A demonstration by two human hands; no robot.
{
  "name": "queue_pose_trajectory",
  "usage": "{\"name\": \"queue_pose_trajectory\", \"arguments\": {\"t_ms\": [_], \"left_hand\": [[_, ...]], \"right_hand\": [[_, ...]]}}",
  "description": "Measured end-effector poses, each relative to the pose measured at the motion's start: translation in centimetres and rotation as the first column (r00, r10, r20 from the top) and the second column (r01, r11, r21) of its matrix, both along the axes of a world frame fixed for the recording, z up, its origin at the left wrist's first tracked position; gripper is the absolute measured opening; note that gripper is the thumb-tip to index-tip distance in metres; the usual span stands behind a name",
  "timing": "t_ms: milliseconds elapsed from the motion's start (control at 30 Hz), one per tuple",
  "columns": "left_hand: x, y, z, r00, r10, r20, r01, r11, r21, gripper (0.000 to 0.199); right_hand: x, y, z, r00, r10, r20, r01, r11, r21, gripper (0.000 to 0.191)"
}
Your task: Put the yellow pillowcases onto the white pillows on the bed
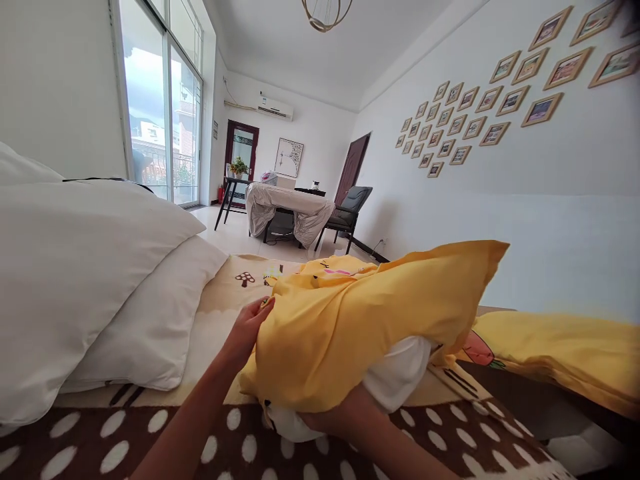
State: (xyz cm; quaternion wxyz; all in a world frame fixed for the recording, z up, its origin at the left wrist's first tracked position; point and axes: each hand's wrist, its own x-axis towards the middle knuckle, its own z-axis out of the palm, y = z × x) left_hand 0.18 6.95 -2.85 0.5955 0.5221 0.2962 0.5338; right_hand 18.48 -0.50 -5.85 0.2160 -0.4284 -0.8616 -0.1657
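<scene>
At the far left I see white pillows (100,247) overlapping on a blanket (87,441), brown with white dots along the bottom of the frame. Behind them, upper left, is a tall window (144,107).

My left hand (251,320) sits just left of the frame's centre, its fingers closed on the edge of a yellow cover (320,333), pinching the cloth. The cover spreads across the lower middle, creased, its right corner raised toward the wall. Beyond it, in the background, I make out a draped table (287,199) with a plant (239,165) to its left.

At lower centre, my right hand (333,415) reaches in under the cover's near edge; the fabric hides its fingers, so I cannot tell whether they grip anything. White stuffing (403,373) shows below the cover, right of that wrist.

Farther right, a dark chair (356,200) stands beside the table, and picture frames (457,125) slant across the upper right wall. At the right edge lies a yellow pillow (575,347) with a carrot print.
</scene>
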Motion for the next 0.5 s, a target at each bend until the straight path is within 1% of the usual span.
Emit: {"name": "queue_pose_trajectory", "arguments": {"t_ms": [33, 67, 100, 167, 267, 333, 433, 500], "left_hand": [[0.5, 0.0, -0.1, 0.993, 0.092, 0.068, -0.093, 0.996, 0.009, 0.035], [0.9, 0.0, -0.2, 0.972, 0.198, 0.125, -0.202, 0.979, 0.022, 0.034], [1.1, 0.1, -0.2, 0.945, 0.284, 0.163, -0.292, 0.956, 0.027, 0.034], [1.1, 0.3, -0.1, 0.890, 0.400, 0.221, -0.413, 0.911, 0.015, 0.034], [0.6, 0.4, 0.3, 0.791, 0.508, 0.342, -0.546, 0.838, 0.019, 0.035], [0.4, -0.2, 0.8, 0.736, 0.555, 0.387, -0.625, 0.777, 0.074, 0.035], [0.4, -1.9, 1.8, 0.717, 0.604, 0.350, -0.692, 0.679, 0.245, 0.021], [0.5, -2.8, 2.2, 0.719, 0.629, 0.297, -0.693, 0.609, 0.387, 0.015]], "right_hand": [[-0.1, 0.2, 0.6, 0.999, 0.038, 0.034, -0.039, 0.999, 0.037, 0.042], [-0.3, 0.4, 1.0, 0.996, 0.051, 0.078, -0.059, 0.992, 0.107, 0.041], [-0.4, 0.6, 1.3, 0.994, 0.065, 0.091, -0.079, 0.986, 0.149, 0.041], [-0.6, 1.0, 1.7, 0.995, 0.068, 0.076, -0.081, 0.979, 0.186, 0.043], [-1.1, 1.5, 2.2, 0.995, 0.063, 0.076, -0.076, 0.983, 0.170, 0.045], [-1.5, 2.0, 3.0, 0.996, 0.057, 0.067, -0.067, 0.986, 0.153, 0.044], [-1.8, 3.1, 4.6, 0.998, 0.044, 0.043, -0.050, 0.988, 0.143, 0.052], [-1.5, 3.8, 5.0, 0.999, 0.046, 0.022, -0.049, 0.984, 0.171, 0.053]]}}
